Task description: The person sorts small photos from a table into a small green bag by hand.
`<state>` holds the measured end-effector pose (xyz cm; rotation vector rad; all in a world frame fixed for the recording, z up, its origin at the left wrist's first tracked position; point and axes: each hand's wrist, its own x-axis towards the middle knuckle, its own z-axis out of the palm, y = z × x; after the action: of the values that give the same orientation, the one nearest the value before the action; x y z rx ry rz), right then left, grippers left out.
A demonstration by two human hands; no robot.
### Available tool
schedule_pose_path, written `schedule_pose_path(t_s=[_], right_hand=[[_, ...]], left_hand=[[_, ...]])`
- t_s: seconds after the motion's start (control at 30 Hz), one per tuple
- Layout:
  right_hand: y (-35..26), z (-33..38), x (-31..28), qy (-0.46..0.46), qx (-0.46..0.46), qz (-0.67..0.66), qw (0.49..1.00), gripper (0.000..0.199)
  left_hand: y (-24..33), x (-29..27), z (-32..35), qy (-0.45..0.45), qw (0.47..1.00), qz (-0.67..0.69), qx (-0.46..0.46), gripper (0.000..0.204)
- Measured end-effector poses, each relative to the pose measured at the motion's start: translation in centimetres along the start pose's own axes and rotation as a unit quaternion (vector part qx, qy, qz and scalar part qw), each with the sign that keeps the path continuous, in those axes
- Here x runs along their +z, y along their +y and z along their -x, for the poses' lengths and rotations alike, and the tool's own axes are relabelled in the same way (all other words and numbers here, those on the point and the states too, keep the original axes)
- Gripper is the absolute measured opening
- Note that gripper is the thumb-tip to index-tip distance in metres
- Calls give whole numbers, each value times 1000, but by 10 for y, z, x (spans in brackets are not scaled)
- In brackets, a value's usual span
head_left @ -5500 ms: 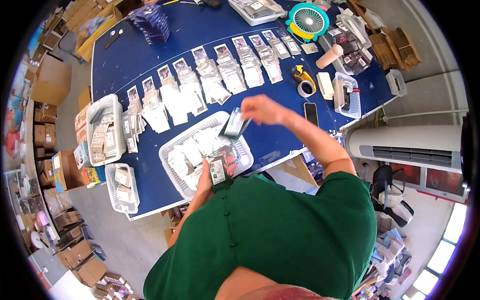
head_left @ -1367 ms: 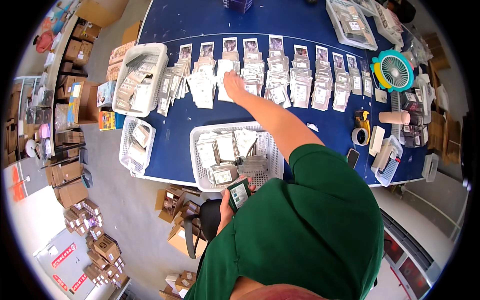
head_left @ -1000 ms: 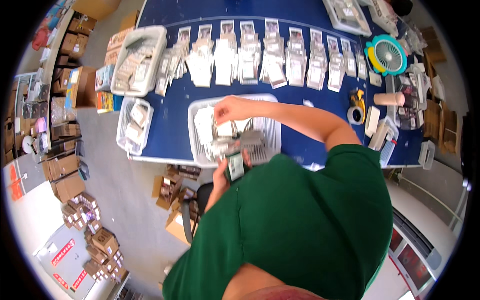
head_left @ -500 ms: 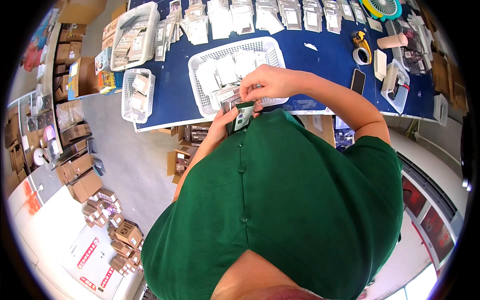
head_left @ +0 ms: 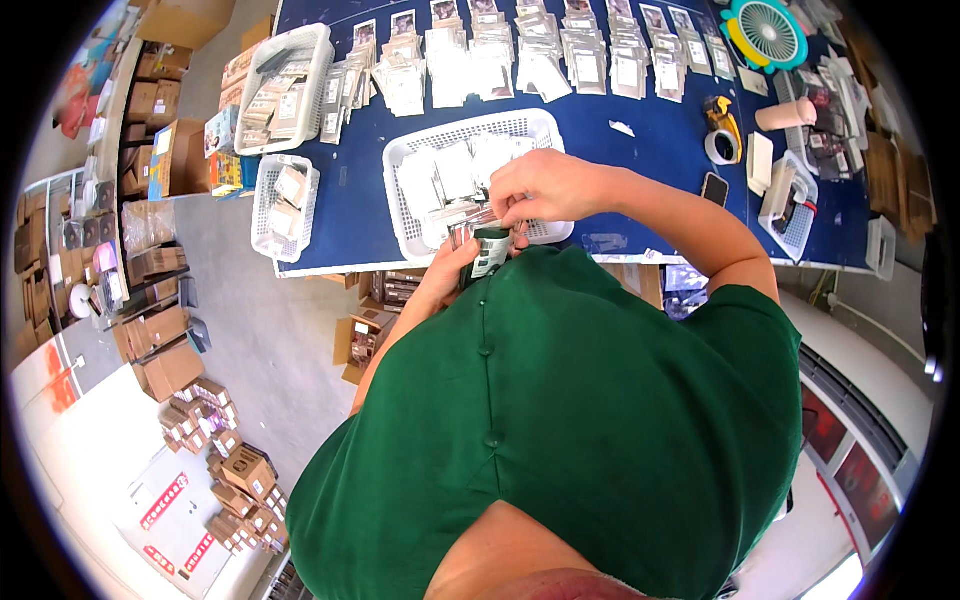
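Close to my chest, my left hand (head_left: 447,272) grips a small bundle of flat packets (head_left: 491,252), the front one dark green and white. My right hand (head_left: 548,187) is bent over the top of the bundle, its fingertips pinched together at the packets' upper edge. What exactly those fingertips hold is too small to tell. Just beyond both hands stands a white perforated basket (head_left: 392,190), with many pale flat packets (head_left: 455,172) lying in it. My right wrist passes over the basket's right side.
Rows of packet stacks (head_left: 490,60) line the back of the blue table (head_left: 650,170). Two more white baskets, one large (head_left: 326,70) and one small (head_left: 262,215), hold packets at left. A phone (head_left: 714,188), tape dispenser (head_left: 724,130), pink cylinder (head_left: 786,114) and fan (head_left: 768,32) are at right.
The whole table has shifted lower in the picture, showing more of the back row. My left hand keeps its hold on the bundle, and my right fingers remain at its top edge.
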<state>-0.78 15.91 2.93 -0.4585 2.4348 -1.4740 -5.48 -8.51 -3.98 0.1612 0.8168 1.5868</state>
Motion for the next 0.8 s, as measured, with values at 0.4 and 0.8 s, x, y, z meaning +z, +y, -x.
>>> schedule_pose_path(t_s=[0.4, 0.8], right_hand=[[31, -7, -14, -14, -55, 53, 997, 7], [22, -10, -53, 7, 10, -42, 999, 17]], left_hand=[[0, 13, -25, 86, 994, 71, -21, 68], [2, 7, -15, 21, 997, 64, -46, 81]])
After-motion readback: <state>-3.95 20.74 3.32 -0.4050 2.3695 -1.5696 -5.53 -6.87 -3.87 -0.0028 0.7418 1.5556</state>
